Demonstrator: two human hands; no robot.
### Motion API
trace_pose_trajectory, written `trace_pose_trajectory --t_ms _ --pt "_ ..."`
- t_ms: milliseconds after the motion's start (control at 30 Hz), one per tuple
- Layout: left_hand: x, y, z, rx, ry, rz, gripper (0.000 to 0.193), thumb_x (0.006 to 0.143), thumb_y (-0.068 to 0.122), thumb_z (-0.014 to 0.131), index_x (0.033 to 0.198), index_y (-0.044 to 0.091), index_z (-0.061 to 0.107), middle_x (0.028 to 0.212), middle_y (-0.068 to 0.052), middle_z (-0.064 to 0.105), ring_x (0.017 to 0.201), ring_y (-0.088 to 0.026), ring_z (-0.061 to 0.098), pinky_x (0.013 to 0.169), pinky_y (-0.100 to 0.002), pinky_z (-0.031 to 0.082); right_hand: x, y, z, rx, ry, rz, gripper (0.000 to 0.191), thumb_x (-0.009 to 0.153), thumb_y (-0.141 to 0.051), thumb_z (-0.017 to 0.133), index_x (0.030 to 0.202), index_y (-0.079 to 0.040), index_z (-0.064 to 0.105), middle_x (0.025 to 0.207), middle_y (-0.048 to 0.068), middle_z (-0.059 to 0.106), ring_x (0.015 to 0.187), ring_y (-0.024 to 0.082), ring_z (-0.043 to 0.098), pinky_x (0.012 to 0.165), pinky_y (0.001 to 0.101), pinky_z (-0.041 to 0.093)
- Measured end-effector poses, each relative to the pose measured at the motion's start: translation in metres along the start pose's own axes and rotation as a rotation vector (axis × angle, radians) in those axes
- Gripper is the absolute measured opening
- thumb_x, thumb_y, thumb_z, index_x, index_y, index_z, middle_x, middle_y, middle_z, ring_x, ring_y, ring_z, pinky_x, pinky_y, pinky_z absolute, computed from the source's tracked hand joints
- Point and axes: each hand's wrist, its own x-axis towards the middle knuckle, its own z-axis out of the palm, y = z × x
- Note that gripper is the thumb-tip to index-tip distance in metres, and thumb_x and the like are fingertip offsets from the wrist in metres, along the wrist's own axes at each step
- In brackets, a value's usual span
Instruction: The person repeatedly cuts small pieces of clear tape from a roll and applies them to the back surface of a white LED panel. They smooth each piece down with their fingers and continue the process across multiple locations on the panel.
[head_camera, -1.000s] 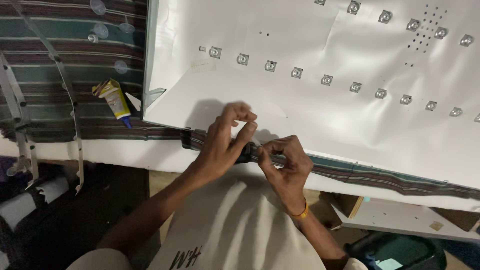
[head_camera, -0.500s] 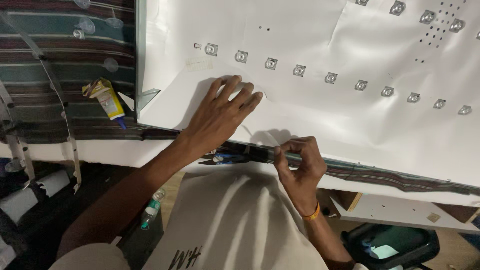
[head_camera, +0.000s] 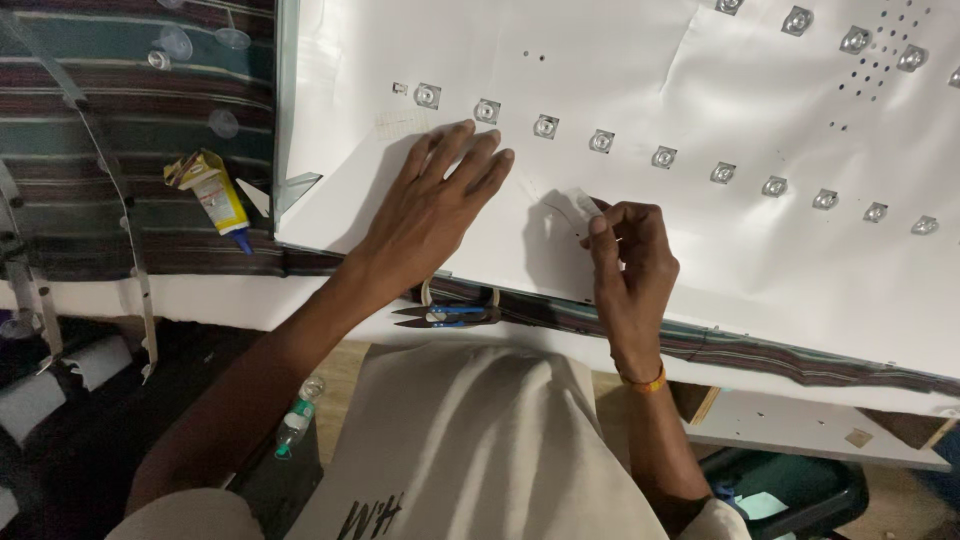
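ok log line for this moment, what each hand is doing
left hand: flat on white sheet | right hand: pinching clear tape piece | snips: on table edge

A large white reflector sheet (head_camera: 700, 260) lies flat, dotted with small square lenses; a small translucent strip of tape (head_camera: 583, 203) stands lifted off it

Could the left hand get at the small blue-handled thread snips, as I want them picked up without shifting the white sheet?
Probably yes. The left hand lies flat on the white sheet, and the small blue-handled thread snips lie uncovered on the table edge just beside its wrist. Nothing lies over them; the right hand is pinching a small clear piece apart from them.
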Motion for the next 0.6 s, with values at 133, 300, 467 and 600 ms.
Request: trace_pose_trajectory --t_ms 133,300,467,600 --pt "0.004 -0.004 0.001 -0.131 0.031 -0.018 0.045 0.092 0.002 0.066 0.137 0.0 0.06 0.143 -0.017 0.051 0.136 -0.036 0.043 0.112 -0.054 0.037 0.012 0.004 0.008 -0.293 -0.141 -0.114 0.016 0.108 -0.016 0.057 0.108 0.0 0.054 0.11 0.005 0.07 0.071 0.019 0.054 0.065 0.033 0.046" --pt "0.006 -0.012 -0.003 -0.161 0.046 0.019 0.041 0.094 0.003 0.07 0.134 0.002 0.064 0.141 -0.017 0.051 0.137 -0.036 0.043 0.112 -0.052 0.038 0.018 0.007 0.006 -0.271 -0.27 -0.35 0.01 0.112 -0.01 0.054 0.113 0.001 0.054 0.109 0.012 0.061 0.102 0.027 0.051 0.089 0.0409 0.048" --pt "0.017 -0.012 0.005 -0.167 0.048 0.096 0.035 0.091 0.014 0.075 0.124 0.004 0.067 0.136 -0.016 0.051 0.131 -0.036 0.044 0.111 -0.054 0.036 0.018 0.01 0.005 -0.428 -0.265 -0.393 0.012 0.107 -0.01 0.058 0.111 0.001 0.057 0.098 0.014 0.056 0.093 0.028 0.051 0.084 0.0433 0.046" --pt "0.024 -0.015 0.01 -0.206 0.025 0.132 0.031 0.092 0.02 0.077 0.117 0.004 0.068 0.129 -0.013 0.053 0.126 -0.034 0.045 0.107 -0.052 0.037 0.008 0.013 0.003 -0.273 -0.205 -0.382 0.014 0.114 -0.013 0.053 0.111 0.0 0.051 0.104 0.013 0.059 0.094 0.023 0.059 0.081 0.0376 0.051"
